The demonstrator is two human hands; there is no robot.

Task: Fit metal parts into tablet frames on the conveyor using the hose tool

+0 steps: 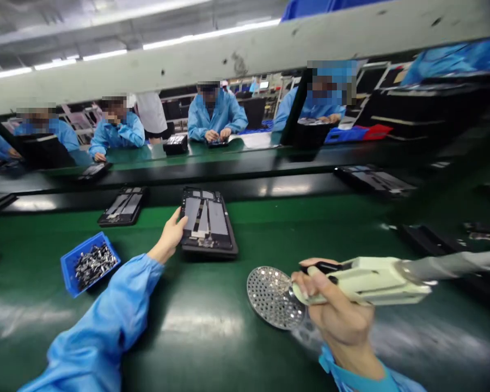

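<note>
My left hand [169, 237] grips the left edge of an opened tablet [207, 216] in a black tray, thumb on top. Grey panels, dark ribbon strips and a circuit board at its near end show inside. My right hand [338, 310] is wrapped round a pale green electric screwdriver [381, 280] with a black lever and a thick grey cord. Its front end is at the right side of a round perforated metal plate [273, 299] with small shiny bits, likely screws, on it. Whether the tip touches the plate is hidden by my fingers.
A blue bin [90, 264] of small metal parts stands left of my forearm. Another opened tablet [122, 207] lies behind it, and one more [375, 181] at the back right. A dark raised ledge [269, 185] runs behind. Co-workers in blue sit across the line.
</note>
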